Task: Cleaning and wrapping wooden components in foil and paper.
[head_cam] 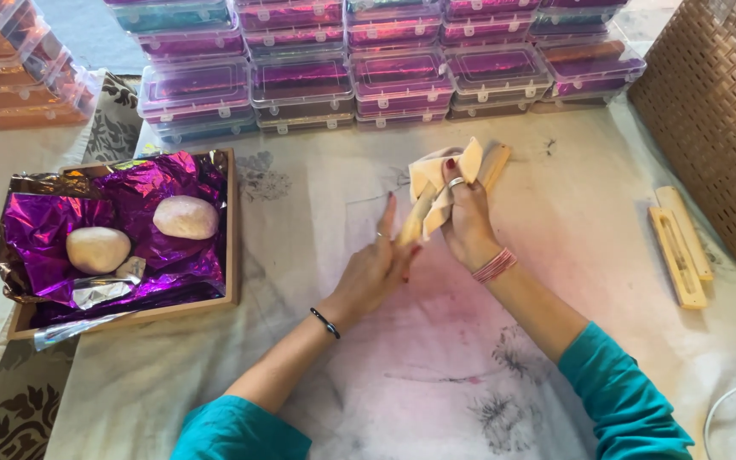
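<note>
Fingers (451,189) of our right hand (468,223) close a soft, light cream cloth (433,176) around a stiff wooden mould (496,163); our left hand (378,266), fingers extended flat, steadies its lower end. We judge the mould rigid, best held mid-length. Left of both, dough balls (185,216) rest on purple foil (172,183).
</note>
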